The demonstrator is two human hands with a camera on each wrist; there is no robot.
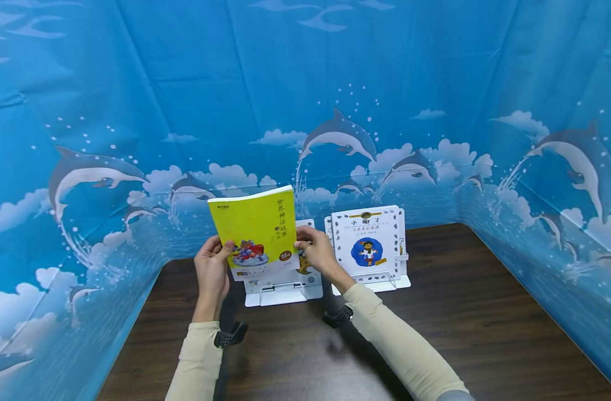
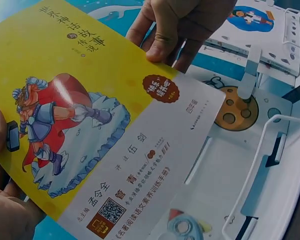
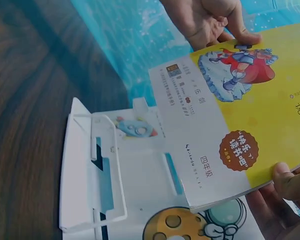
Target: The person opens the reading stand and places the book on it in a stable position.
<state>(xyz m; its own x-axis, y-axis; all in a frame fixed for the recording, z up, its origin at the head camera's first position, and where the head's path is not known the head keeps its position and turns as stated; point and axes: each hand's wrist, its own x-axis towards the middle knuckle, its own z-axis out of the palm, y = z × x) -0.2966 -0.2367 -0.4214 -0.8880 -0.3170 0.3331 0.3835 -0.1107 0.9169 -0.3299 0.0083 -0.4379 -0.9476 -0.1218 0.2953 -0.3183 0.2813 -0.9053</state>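
Observation:
A yellow book (image 1: 255,228) with a cartoon figure in a red cape on its white-bottomed cover is held up between both hands. My left hand (image 1: 213,273) grips its left edge, thumb on the front cover. On the opposite edge, my right hand (image 1: 319,252) pinches the book with thumb in front and fingers behind. Behind and below the book stands a white book stand (image 1: 285,294) with a wire page holder and a printed back plate, partly hidden by the book. In the right wrist view the yellow book (image 3: 240,100) overlaps that back plate.
To the right, a second white stand (image 1: 402,281) bears a white picture book (image 1: 367,239) with a blue round picture. Both stands rest on a dark wooden table (image 1: 285,356). A blue dolphin-print curtain (image 1: 235,111) surrounds the table's back and sides.

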